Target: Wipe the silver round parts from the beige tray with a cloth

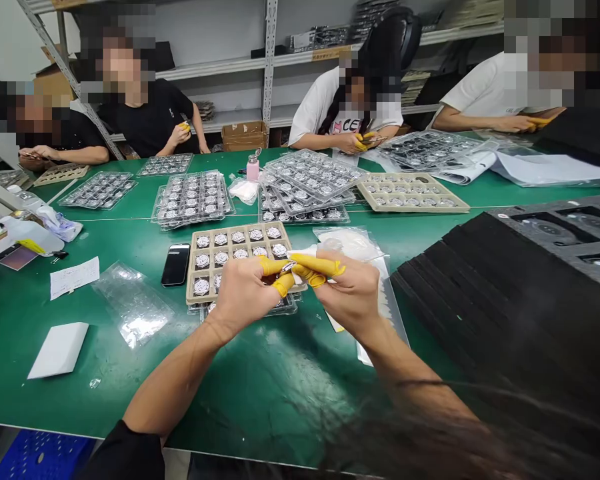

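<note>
My left hand (pixel 243 291) and my right hand (pixel 351 290) meet above the green table (pixel 260 393), both wearing yellow finger cots. Their fingertips pinch a small round silvery part (pixel 289 267) between them, with a white cloth partly showing at my right hand. Right behind my hands lies a beige tray (pixel 195 273) filled with several round silvery parts, stacked on a clear tray.
A black phone (pixel 175 264) lies left of the beige tray, beside a clear plastic bag (pixel 133 305) and white paper slips (pixel 59 349). Stacks of black foam trays (pixel 505 293) fill the right. Clear trays of parts (pixel 193 198) cover the far table. Several seated people work opposite.
</note>
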A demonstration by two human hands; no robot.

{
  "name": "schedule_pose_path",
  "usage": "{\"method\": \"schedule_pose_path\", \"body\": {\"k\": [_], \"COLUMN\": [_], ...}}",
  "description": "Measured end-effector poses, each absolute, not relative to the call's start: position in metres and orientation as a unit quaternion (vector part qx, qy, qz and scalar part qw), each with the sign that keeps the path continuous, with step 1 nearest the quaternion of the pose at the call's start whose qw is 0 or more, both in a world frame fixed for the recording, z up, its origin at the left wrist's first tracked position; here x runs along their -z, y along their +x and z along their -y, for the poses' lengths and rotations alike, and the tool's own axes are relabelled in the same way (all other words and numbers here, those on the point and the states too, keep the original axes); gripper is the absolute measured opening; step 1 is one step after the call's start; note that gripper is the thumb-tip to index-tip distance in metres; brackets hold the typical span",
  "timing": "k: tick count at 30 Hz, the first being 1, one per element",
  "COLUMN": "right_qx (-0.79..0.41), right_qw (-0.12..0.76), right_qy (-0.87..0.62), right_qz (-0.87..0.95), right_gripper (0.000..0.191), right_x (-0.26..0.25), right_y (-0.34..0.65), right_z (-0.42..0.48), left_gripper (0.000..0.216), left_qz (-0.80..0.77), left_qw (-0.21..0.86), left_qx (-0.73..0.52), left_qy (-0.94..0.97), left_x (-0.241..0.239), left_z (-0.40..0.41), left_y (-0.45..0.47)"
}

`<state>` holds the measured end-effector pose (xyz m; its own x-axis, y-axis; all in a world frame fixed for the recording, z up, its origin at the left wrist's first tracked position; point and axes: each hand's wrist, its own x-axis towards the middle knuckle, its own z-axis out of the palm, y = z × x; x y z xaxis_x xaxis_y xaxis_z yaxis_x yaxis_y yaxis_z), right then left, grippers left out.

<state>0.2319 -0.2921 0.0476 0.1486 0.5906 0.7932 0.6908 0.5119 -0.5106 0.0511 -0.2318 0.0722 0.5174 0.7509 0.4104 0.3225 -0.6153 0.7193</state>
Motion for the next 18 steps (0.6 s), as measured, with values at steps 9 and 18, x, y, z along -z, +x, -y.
{"method": "schedule_pose_path", "body": {"k": [9,18], "right_qx": [0.271,0.165], "right_qw": [0.531,0.609], "right_qy": [-0.414,-0.439], "right_qz": [0.688,0.64], "right_gripper": [0.044,0.033], "right_x": [-0.0439,-0.0485], "right_y": [0.2311,0.2258], "right_z": [0.2927,0.2946], "left_gripper": [0.023,0.025], "left_qz": [-0.299,-0.26], "left_qw": [0.193,0.209], "left_qx": [-0.408,-0.474], "left_qy": [0.841,0.815], "left_x": [-0.0646,-0.067], "left_z": [0.2397,0.2388], "left_y": [0.0521,0.0537]}}
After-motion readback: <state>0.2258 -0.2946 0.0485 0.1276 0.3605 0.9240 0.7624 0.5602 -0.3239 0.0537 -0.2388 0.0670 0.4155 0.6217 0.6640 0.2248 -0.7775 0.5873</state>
